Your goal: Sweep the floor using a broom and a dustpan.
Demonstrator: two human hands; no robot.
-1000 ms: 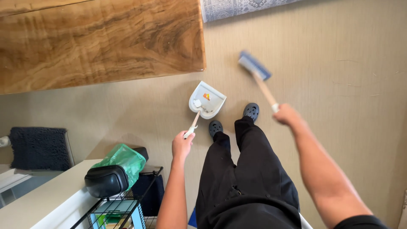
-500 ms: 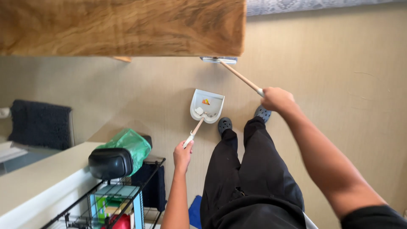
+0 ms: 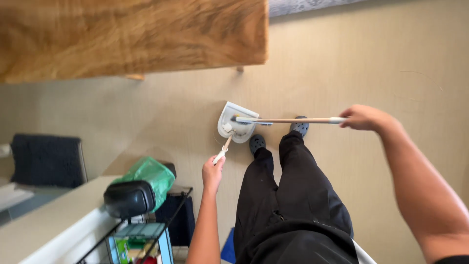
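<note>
Here the dustpan (image 3: 235, 123) sits on the beige floor (image 3: 381, 63), just ahead of the dark shoes (image 3: 257, 143). The left hand (image 3: 213, 172) is clenched round its long handle. The right hand (image 3: 364, 118) grips the broom (image 3: 288, 120), whose stick lies level, its head over the pan's mouth. By the look of it, sweepings are being drawn in; whether any dirt is left is too small to tell. A wooden table (image 3: 132, 34) stands beyond, a wire cart (image 3: 141, 230) nearer left.
</note>
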